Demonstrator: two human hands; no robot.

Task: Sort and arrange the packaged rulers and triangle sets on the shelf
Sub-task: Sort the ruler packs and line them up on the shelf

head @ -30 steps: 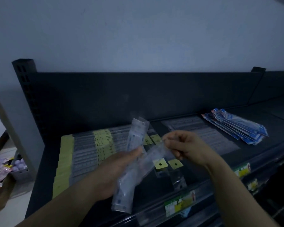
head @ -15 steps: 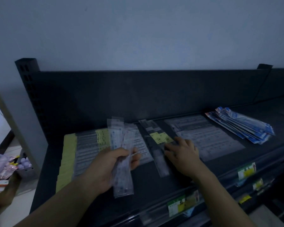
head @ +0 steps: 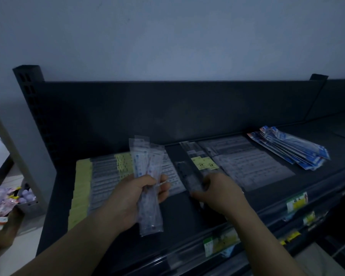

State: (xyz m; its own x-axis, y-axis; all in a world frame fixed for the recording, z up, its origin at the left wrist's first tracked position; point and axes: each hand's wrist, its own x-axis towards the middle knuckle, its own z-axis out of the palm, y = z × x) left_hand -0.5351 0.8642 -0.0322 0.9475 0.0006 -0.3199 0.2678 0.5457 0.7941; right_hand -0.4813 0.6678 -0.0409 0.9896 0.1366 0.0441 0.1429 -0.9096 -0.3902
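Note:
My left hand (head: 133, 198) grips a few clear packaged rulers (head: 147, 176), held upright above the dark shelf (head: 179, 218). My right hand (head: 217, 190) has its fingers curled round the near end of clear ruler packs with yellow labels (head: 195, 168) that lie on the shelf. A row of rulers with yellow cards (head: 100, 176) covers the shelf's left part. Flat clear packs (head: 247, 162) lie right of centre. A fanned pile of blue packs (head: 291, 150) sits at the far right.
The shelf's dark back panel (head: 167, 112) rises behind the goods. Price tags (head: 219, 242) hang along the front rail, with lower shelves below at the right. A grey basket and coloured packets (head: 10, 198) stand on the floor at the left.
My right hand put the yellow-labelled packs down on the shelf and now curls round their near end. My left hand raised its rulers upright and stayed in place.

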